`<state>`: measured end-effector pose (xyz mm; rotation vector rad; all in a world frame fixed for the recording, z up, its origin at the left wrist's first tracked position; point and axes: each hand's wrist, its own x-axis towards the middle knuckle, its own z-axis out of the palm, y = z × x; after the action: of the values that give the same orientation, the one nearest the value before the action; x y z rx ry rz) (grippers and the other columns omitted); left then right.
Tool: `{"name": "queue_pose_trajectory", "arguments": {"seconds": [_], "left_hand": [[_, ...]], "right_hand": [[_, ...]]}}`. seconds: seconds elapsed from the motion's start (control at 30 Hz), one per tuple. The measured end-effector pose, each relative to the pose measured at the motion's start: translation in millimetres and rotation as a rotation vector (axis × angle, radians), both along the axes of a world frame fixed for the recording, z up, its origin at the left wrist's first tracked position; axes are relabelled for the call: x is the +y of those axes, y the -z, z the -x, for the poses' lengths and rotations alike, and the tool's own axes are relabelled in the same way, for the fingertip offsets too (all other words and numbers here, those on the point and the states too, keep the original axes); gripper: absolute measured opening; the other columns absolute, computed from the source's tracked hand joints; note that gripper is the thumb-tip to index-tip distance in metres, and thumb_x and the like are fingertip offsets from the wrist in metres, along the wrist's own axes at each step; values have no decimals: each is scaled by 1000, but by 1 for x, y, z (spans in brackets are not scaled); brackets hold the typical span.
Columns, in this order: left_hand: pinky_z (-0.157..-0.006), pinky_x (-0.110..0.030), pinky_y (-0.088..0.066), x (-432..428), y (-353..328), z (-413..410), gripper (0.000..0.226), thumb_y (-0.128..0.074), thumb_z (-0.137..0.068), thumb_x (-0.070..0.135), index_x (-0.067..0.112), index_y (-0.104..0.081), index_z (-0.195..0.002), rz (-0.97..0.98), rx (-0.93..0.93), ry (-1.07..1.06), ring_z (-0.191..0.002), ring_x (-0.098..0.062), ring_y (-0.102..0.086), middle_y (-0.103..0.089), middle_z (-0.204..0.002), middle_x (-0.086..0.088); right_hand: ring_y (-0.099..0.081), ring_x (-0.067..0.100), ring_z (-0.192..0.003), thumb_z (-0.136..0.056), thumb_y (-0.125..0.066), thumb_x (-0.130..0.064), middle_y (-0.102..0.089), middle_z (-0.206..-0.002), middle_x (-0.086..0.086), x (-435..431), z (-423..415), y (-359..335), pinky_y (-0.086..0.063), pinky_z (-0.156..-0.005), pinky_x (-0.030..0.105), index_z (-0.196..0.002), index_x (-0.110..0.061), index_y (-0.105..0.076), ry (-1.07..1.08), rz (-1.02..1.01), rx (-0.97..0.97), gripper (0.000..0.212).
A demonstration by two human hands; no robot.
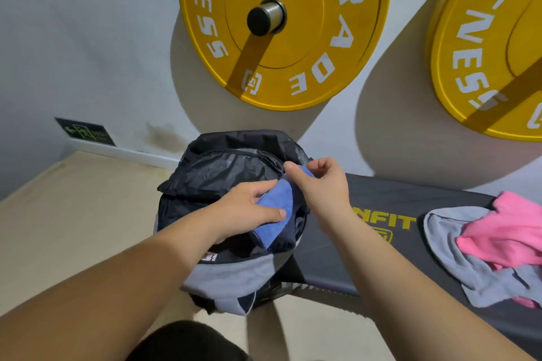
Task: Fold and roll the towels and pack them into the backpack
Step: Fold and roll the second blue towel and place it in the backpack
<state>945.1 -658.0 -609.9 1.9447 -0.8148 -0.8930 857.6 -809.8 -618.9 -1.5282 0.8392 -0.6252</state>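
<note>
A black and grey backpack (pixel 225 173) stands open on the left end of a black bench. A rolled blue towel (pixel 277 215) sticks halfway out of its opening. My left hand (pixel 249 208) grips the roll from the left side. My right hand (pixel 319 182) pinches the far end of the towel at the backpack's rim. A grey towel (pixel 457 243) and a pink towel (pixel 504 231) lie crumpled together on the bench at the right.
The black padded bench (pixel 375 202) with yellow lettering runs to the right. Two yellow weight plates (pixel 281 26) hang on the white wall behind. Beige floor (pixel 73 214) lies to the left, and my dark-clothed knee (pixel 187 343) shows at the bottom.
</note>
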Motion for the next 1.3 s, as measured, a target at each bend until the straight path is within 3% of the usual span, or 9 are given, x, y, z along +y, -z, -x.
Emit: {"name": "queue_pose_trajectory", "arguments": {"seconds": [0.07, 0.13, 0.23, 0.33, 0.43, 0.6, 0.83, 1.17, 1.3], "left_hand": [[-85, -25, -51, 20, 27, -23, 28, -79, -77, 35, 30, -74, -104, -37, -68, -142, -88, -7, -67, -73, -97, 14], [-74, -31, -43, 37, 56, -36, 32, -80, -69, 44, 20, -61, -80, -54, -107, -240, -75, -13, -52, -57, -82, 3], [-71, -31, -40, 43, 86, -38, 33, -79, -70, 42, 26, -52, -80, -13, -114, -349, -73, -11, -45, -49, -82, 4], [-58, -24, -41, 41, 104, -28, 28, -75, -72, 28, 9, -55, -68, -54, -151, -503, -62, -12, -41, -46, -67, 1], [-51, -24, -43, 48, 121, -19, 25, -68, -71, 25, 2, -61, -75, -137, -194, -598, -56, -12, -42, -48, -59, 1], [-50, -24, -34, 47, 121, -17, 33, -68, -77, 16, 4, -40, -65, -65, -296, -708, -52, -12, -30, -34, -56, 1], [-47, -28, -36, 61, 123, -21, 29, -67, -81, 20, 10, -42, -69, -109, -382, -733, -48, -15, -39, -41, -51, 4], [-54, -28, -45, 5, 116, -21, 27, -65, -84, 34, 8, -58, -82, -114, -291, -499, -58, -14, -49, -63, -73, -8], [-54, -21, -37, -7, 117, -29, 30, -68, -90, 33, 15, -54, -70, 5, -132, -524, -55, -10, -45, -50, -59, 9]], "right_hand": [[-61, 17, -78, -90, -69, -39, -64, -83, -7, 5, -16, 17, -45, -68, 30, -88, -19, -57, -1, 90, 60, 23], [-62, 21, -81, -95, -58, -25, -65, -81, -7, 6, -27, 39, -41, -67, 30, -84, -21, -57, -59, 225, 176, 11], [-64, 24, -93, -91, -57, -19, -69, -100, -3, 6, -34, 69, -46, -73, 31, -94, -27, -61, -198, 383, 353, 10], [-58, 26, -113, -89, -62, -23, -62, -121, -1, 0, -36, 83, -51, -86, 38, -117, -24, -64, -237, 600, 451, 28], [-55, 25, -120, -84, -66, -35, -62, -123, -5, -11, -40, 83, -53, -90, 39, -120, -32, -68, -310, 761, 506, 36], [-54, 25, -118, -84, -66, -42, -60, -117, -5, -13, -46, 83, -54, -83, 38, -123, -40, -65, -409, 842, 632, 39], [-62, 28, -101, -94, -55, -32, -68, -107, -2, -11, -49, 87, -46, -69, 34, -112, -33, -63, -273, 780, 520, 20], [-65, 23, -91, -91, -58, -34, -72, -99, -7, -5, -50, 87, -52, -70, 33, -106, -33, -65, -204, 666, 420, 17], [-65, 21, -91, -92, -60, -33, -71, -98, -7, -7, -47, 87, -53, -72, 34, -106, -32, -67, -208, 657, 394, 16]]}}
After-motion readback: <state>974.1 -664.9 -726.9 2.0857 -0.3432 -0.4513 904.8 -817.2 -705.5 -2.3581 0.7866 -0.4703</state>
